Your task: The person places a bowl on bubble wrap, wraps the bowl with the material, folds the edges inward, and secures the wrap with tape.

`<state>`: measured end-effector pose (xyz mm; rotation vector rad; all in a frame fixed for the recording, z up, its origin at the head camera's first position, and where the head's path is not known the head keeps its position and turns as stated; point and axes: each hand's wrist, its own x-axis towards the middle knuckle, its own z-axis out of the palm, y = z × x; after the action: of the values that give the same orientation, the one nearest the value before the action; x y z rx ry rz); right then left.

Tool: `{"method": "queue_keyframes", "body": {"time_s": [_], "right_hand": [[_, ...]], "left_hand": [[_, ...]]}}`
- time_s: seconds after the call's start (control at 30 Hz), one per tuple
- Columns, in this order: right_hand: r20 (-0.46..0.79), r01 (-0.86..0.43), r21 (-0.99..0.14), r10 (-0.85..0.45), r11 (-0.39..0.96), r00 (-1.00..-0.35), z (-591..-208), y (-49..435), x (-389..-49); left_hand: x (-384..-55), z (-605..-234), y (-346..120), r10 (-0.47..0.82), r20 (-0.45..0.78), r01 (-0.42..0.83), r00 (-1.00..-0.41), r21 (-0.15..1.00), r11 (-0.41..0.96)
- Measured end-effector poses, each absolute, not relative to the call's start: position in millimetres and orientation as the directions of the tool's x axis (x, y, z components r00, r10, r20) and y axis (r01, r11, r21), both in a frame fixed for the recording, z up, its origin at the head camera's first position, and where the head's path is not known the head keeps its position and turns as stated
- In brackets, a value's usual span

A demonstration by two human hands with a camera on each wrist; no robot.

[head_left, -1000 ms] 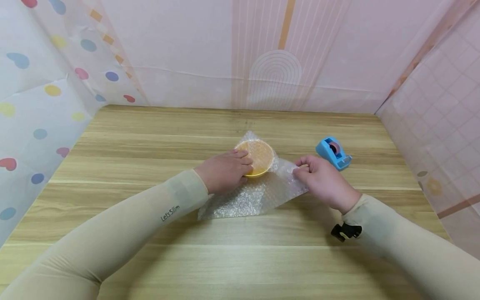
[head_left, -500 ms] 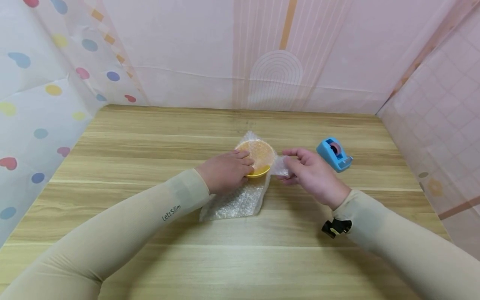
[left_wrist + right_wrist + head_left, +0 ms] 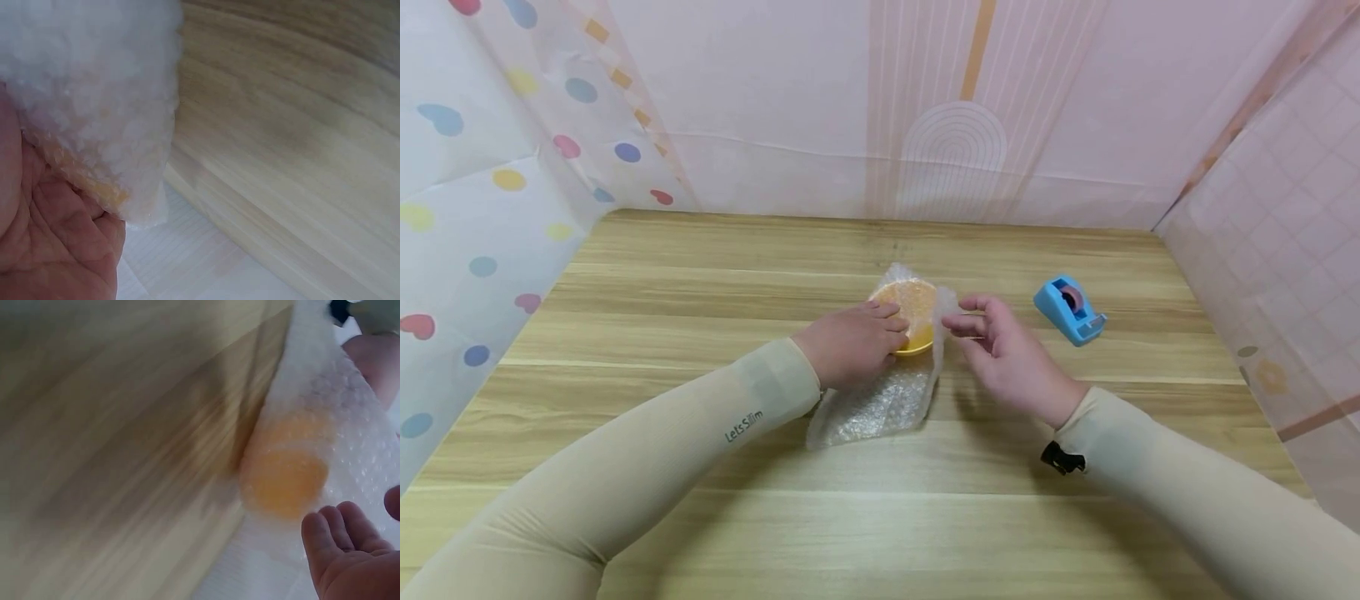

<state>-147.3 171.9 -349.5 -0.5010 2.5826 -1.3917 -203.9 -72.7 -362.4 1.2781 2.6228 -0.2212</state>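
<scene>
A round yellow bowl (image 3: 922, 335) lies on the table, partly covered by a sheet of bubble wrap (image 3: 887, 404). My left hand (image 3: 853, 343) rests flat on top, its fingers pressing the wrap against the bowl's left side. Beside the bowl's right rim, a flap of the wrap stands up, and the fingertips of my right hand (image 3: 1011, 358) are right at it. In the right wrist view those fingers (image 3: 353, 528) are extended next to the wrap, and the bowl shows orange through it. The left wrist view has the wrap (image 3: 94, 94) over the bowl beside the left palm.
A blue tape dispenser (image 3: 1070, 310) with a pink roll stands on the wooden table (image 3: 880, 517), right of the right hand. Patterned wall sheets (image 3: 775, 108) enclose the table at the back and on both sides.
The right hand has moved left, folding the wrap's right corner in towards the bowl, and its fingers have loosened from the flap. The left hand has stayed on the bowl.
</scene>
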Motion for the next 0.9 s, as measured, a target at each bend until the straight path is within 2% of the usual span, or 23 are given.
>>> {"method": "queue_keyframes", "body": {"time_s": [0.17, 0.3, 0.4, 0.67, 0.9], "right_hand": [[0.108, -0.460, -0.575, -0.495, 0.676, -0.862, -355.5, 169.0, -144.8], [0.111, -0.597, -0.369, -0.604, 0.712, -0.789, -361.2, 168.2, -146.7], [0.083, -0.654, -0.256, -0.658, 0.711, -0.748, -364.1, 167.9, -148.2], [0.044, -0.705, -0.094, -0.705, 0.703, -0.708, -368.9, 165.4, -153.4], [0.035, -0.716, -0.040, -0.715, 0.697, -0.698, -374.6, 161.4, -158.2]], "left_hand": [[-203.9, -362.6, -72.6, 0.753, -0.272, 0.789, -0.599, -0.045, 0.612], [-203.8, -362.7, -73.2, 0.761, -0.263, 0.795, -0.593, -0.041, 0.605], [-203.4, -362.4, -73.9, 0.776, -0.239, 0.804, -0.583, -0.036, 0.593], [-201.5, -362.2, -75.4, 0.801, -0.176, 0.817, -0.572, -0.030, 0.576], [-202.3, -363.6, -76.3, 0.802, -0.174, 0.816, -0.571, -0.016, 0.578]]}}
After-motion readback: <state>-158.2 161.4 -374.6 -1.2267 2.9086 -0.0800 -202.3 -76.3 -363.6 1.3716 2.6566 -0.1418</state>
